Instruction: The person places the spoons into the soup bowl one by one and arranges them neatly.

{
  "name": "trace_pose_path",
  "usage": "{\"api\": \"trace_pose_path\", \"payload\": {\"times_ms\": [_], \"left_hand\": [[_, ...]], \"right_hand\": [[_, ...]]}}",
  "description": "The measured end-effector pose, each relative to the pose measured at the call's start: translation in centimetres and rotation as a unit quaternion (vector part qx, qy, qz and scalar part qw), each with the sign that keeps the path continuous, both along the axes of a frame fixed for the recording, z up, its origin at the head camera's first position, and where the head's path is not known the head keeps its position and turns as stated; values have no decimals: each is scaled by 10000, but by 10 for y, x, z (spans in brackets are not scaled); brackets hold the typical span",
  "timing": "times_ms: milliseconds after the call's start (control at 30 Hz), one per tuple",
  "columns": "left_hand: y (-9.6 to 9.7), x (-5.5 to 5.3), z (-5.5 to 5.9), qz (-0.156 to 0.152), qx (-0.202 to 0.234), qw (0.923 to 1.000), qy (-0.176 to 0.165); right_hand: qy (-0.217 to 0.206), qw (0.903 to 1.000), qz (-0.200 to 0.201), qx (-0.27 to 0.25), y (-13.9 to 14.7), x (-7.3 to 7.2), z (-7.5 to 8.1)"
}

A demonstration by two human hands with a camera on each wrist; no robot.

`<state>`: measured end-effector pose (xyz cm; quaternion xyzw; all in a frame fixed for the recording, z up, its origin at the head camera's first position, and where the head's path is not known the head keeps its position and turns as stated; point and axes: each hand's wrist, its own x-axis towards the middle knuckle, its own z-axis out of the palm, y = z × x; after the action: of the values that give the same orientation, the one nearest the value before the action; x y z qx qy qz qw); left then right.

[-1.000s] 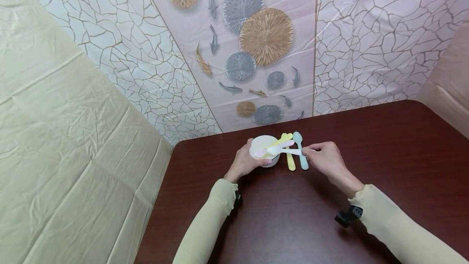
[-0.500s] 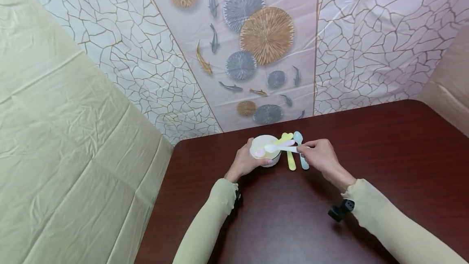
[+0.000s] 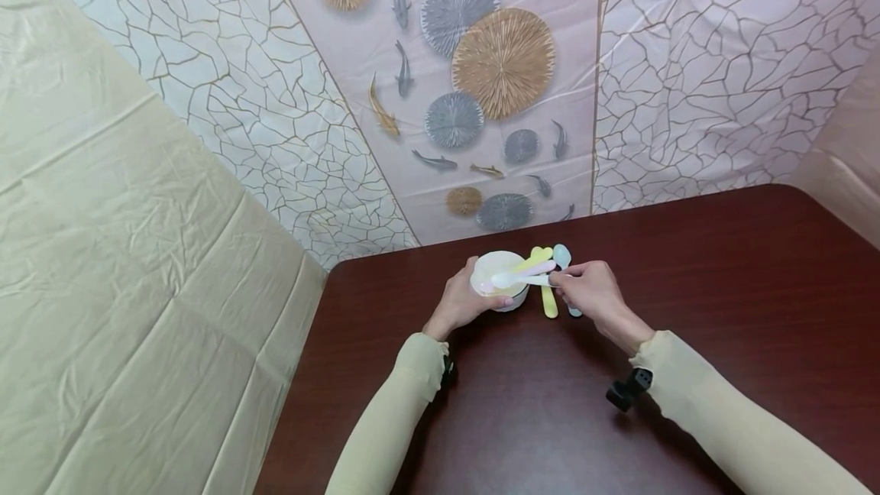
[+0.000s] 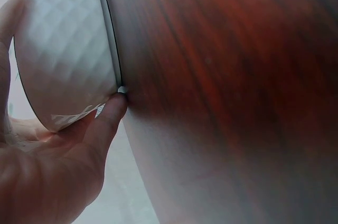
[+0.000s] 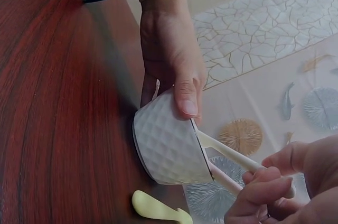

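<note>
A white bowl (image 3: 486, 266) with a diamond-textured outside stands on the table. My left hand (image 3: 459, 300) grips it from the left, the thumb at its rim; in the left wrist view, the fingers (image 4: 108, 121) wrap round its side. My right hand (image 3: 596, 295) pinches a white spoon (image 3: 538, 279) by the handle, and the spoon's head is over the inside of the bowl. A pink spoon (image 3: 541, 269) leans in the bowl with its handle out over the right rim. Beside it, a yellow handle also slants out of the bowl.
Right of the bowl, a yellow spoon (image 3: 549, 305) and a light blue spoon (image 3: 561, 255) lie on the dark red-brown table (image 3: 522, 411). My right hand partly covers the blue one. A patterned cloth (image 3: 454, 121) hangs behind the table's far edge.
My right hand has moved left, carrying the white spoon's head further over the bowl. It now covers more of the light blue spoon. My left hand keeps its grip on the bowl.
</note>
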<state>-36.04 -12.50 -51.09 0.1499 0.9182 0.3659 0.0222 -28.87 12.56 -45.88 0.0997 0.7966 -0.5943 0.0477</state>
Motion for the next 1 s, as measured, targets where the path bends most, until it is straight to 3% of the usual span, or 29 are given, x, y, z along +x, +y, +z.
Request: {"api": "trace_pose_path", "payload": {"times_ms": [400, 1000], "left_hand": [[0, 0, 1, -36, 33, 10000, -54], [1, 0, 2, 49, -25, 9998, -207]], "right_hand": [[-108, 9999, 4, -61, -8, -7, -6], [-23, 9989, -215, 420, -21, -17, -19]]}}
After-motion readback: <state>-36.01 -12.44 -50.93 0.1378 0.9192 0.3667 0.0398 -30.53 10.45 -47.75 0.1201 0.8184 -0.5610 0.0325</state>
